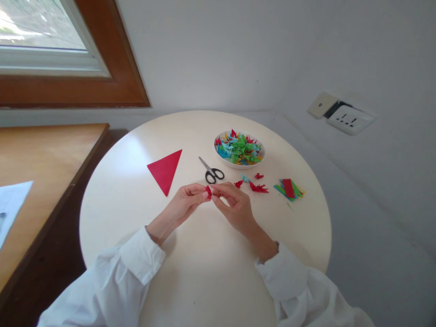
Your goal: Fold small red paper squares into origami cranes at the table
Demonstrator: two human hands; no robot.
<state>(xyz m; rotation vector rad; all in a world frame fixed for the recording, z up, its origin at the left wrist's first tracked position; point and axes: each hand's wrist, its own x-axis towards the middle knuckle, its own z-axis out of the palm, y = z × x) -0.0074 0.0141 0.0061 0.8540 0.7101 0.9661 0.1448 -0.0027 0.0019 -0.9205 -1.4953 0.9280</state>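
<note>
A small piece of folded red paper (208, 192) is held over the middle of the round table. My left hand (186, 202) pinches it between thumb and fingers. From the other side, my right hand (235, 204) has its thumb and forefinger closed at the paper's right edge; their exact hold is too small to see clearly. Just beyond my hands lie scissors (211, 173) with black handles, blades half spread. Beside my right hand are several small folded red paper pieces (259, 187) and a light blue one (245, 178).
A white bowl (238, 166) full of colourful folded paper stands at the back of the round white table (116, 204). A red paper triangle (166, 171) lies left. Coloured paper strips (289, 189) are stacked right. A wooden desk (51, 150) adjoins on the left.
</note>
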